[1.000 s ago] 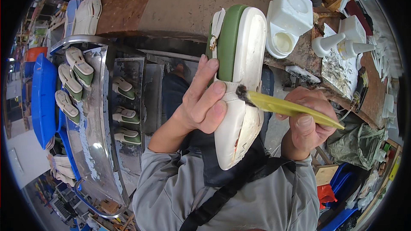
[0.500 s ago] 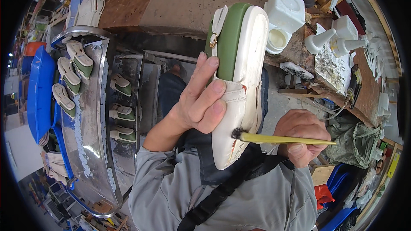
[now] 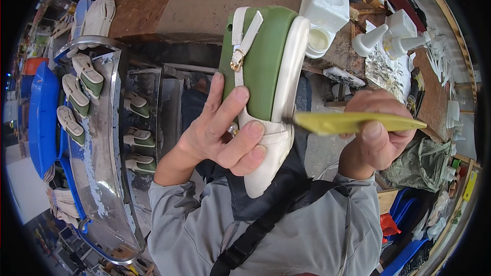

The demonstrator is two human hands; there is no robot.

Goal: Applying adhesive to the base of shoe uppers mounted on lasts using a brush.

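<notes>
My left hand point(image 3: 212, 138) is wrapped round a white shoe point(image 3: 266, 171) fitted on a green shoe last point(image 3: 263, 64). The shoe's pointed toe is toward me and its side faces up. A thin strap with a gold buckle point(image 3: 237, 60) lies across the last, and a pearl-like ornament shows between my fingers. In my right hand point(image 3: 381, 140) is a brush point(image 3: 337, 122) with a flat yellow handle, pinched between thumb and fingers. Its dark bristles meet the shoe's lower edge about midway along; whether they press on it is hard to tell.
On the left, a metal rack point(image 3: 102, 148) carries several similar shoes on green lasts. A brown bench point(image 3: 225, 5) runs along the far side. At the right stand a white square container point(image 3: 327, 5), an open white pot point(image 3: 319, 41) and white nozzle bottles point(image 3: 371, 38).
My left hand has rolled the shoe so more of the green last and strap shows. The brush has moved up from near the toe to the shoe's middle edge, its handle turned broadside.
</notes>
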